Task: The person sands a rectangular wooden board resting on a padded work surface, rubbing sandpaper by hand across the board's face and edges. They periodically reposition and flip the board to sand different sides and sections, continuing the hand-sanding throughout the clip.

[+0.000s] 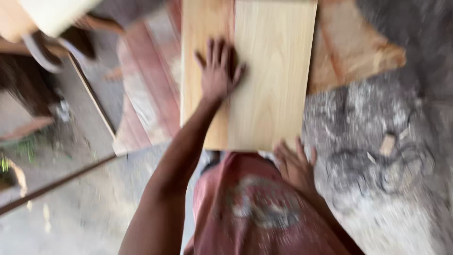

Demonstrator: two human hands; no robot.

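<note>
Dusty concrete floor [391, 198], strewn with sawdust and small offcuts, fills the lower and right parts of the frame; the whole view is motion-blurred, so fine detail is uncertain.

At upper left, a pale curved object [52, 14] and darker timber pieces sit at the frame edge, too blurred to identify. Below them a thin dark strip [56, 185] runs diagonally across the floor.

Left of centre, a reddish board [146, 89] lies flat under the pale panel, apparently acting as a support that keeps the panel off the floor.

At centre, my left hand [218, 71] lies palm down on the pale wooden panel [273, 71], fingers spread and flat, gripping nothing. I judge that the open, pressing posture serves to steady the panel against sliding. The panel runs from the top edge of the frame down to just above my knees, its long side pointing away from me, and it shows two tones, a slightly darker band on its left.

Below centre, my reddish shorts [264, 208] occupy the bottom of the frame, showing that I am crouched directly over the near end.

Right of centre, my right hand [296, 163] meets the near right corner of the panel, fingers loosely extended; whether they curl under the edge I cannot tell.

At upper right, a tan sheet [358, 47] protrudes from beneath the panel, lying flat on the floor.
</note>
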